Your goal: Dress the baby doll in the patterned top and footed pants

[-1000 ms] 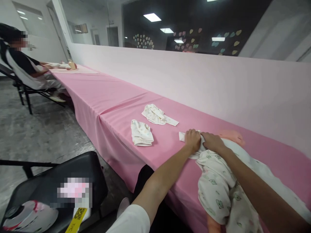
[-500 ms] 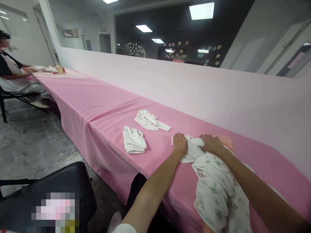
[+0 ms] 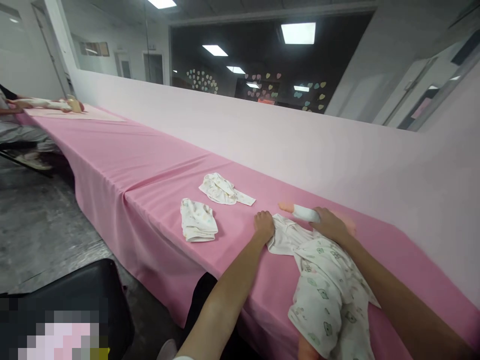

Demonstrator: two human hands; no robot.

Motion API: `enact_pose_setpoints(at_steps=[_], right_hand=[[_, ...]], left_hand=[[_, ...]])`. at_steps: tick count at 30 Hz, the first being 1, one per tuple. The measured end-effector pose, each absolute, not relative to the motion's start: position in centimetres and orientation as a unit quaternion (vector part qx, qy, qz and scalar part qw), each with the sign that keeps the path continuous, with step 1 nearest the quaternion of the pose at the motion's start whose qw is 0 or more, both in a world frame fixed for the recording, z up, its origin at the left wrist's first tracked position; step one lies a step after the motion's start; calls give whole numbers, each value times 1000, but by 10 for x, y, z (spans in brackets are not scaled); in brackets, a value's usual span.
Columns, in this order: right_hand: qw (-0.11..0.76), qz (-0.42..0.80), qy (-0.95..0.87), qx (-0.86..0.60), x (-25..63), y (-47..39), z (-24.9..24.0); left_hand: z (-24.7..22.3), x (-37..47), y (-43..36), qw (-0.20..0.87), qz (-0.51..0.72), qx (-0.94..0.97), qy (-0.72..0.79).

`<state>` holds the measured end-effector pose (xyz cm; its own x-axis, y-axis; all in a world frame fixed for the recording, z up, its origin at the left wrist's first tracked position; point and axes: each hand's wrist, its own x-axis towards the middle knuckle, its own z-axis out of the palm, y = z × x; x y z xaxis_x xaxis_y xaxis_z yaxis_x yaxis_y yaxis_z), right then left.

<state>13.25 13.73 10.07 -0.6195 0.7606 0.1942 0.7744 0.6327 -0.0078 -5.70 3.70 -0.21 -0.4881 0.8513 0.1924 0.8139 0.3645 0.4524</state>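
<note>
A doll's printed white garment point(image 3: 326, 285) with green patterns lies in front of me at the right, the doll mostly covered by it. My left hand point(image 3: 264, 225) is closed on the edge of its plain white flap point(image 3: 285, 235), drawn out flat over the table. The doll's arm point(image 3: 305, 213) wears a white sleeve and points left, its small hand bare. My right hand point(image 3: 328, 224) is wrapped round the upper part of this sleeved arm; its fingertips are partly hidden. The doll's head is mostly hidden behind my right hand and forearm.
Two printed white baby garments, one folded point(image 3: 198, 221) and one crumpled point(image 3: 219, 189), lie left of my hands on the pink tablecloth point(image 3: 161, 165). A black chair point(image 3: 86, 290) stands lower left. At the far end another person's arm point(image 3: 13, 107) reaches towards another doll point(image 3: 48, 103).
The doll's sleeved arm and small hand now show beyond the flap. My left hand has pulled the flap's edge slightly down and towards me. The view has shifted a little right.
</note>
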Motion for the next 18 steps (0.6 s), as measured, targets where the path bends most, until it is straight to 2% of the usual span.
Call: enact_pose_setpoints(at_steps=[5, 11, 14, 18], right_hand=[[36, -58, -900, -430, 102, 124, 93], [85, -4, -908, -410, 90, 109, 84], [141, 32, -893, -426, 121, 110, 88], [223, 54, -798, -557, 226, 115, 92]], left_hand=[[3, -45, 39, 43, 234, 576, 782], [8, -27, 34, 26, 189, 611, 768], [7, -21, 23, 17, 161, 617, 770], [11, -16, 2, 12, 131, 638, 759]])
